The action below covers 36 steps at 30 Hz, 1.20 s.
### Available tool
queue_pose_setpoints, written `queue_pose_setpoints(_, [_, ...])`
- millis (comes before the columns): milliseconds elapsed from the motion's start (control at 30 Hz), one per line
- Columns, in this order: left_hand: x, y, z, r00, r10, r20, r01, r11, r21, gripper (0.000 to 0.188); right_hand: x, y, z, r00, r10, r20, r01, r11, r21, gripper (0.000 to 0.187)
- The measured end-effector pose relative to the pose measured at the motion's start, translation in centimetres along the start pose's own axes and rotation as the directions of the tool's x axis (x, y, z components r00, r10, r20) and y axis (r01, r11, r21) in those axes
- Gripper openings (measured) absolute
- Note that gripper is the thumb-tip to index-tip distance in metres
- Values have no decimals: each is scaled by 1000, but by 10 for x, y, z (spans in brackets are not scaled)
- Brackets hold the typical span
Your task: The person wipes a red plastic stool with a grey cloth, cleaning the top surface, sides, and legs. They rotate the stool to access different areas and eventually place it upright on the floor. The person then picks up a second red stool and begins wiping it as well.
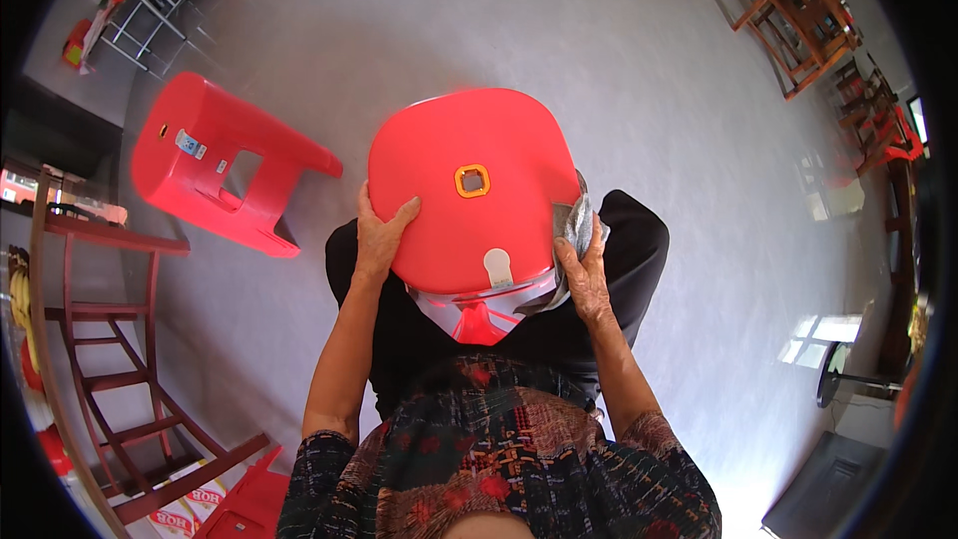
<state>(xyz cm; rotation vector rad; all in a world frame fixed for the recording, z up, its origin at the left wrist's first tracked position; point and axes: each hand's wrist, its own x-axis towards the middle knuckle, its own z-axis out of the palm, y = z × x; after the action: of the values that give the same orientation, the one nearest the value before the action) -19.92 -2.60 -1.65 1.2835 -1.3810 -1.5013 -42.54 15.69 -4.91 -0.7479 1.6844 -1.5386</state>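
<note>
Between my knees stands a red plastic stool (469, 140), its rounded seat facing up with a yellow-rimmed square hole in the middle and a pale sticker at the near edge. My left hand (377, 235) grips the seat's left edge, thumb on top and fingers over the side. At the right edge my right hand (587, 274) holds a grey cloth (574, 220) against the seat's side. Part of the cloth hangs down below the rim. The fingertips of both hands are partly hidden.
Another red stool (220, 165) stands to the left. A dark red wooden rack (110, 339) is at the lower left, beside a carton (190, 509) and a red plastic piece (244, 499). Wooden chairs (798, 25) stand far right; a metal frame (150, 20) is far left.
</note>
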Motion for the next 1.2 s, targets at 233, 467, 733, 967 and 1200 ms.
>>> queue_pose_setpoints(233, [3,-6,0,997,63,-43,-62,998,3,81,61,-15,-9,986,121,116,-143,968,204,87])
queue_pose_setpoints(467, [36,0,-17,985,141,95,-148,986,73,84,84,9,-10,983,153,106,-180,923,340,91])
queue_pose_setpoints(733, [108,24,-20,926,44,374,-156,949,273,76,3,13,33,979,205,7,-166,770,616,95])
queue_pose_setpoints(967, [122,51,3,879,-7,477,-292,783,550,75,-29,7,38,970,244,15,-200,758,621,86])
queue_pose_setpoints(1200, [87,26,4,870,321,373,-492,537,685,77,6,-10,-18,961,162,-224,-90,950,300,49])
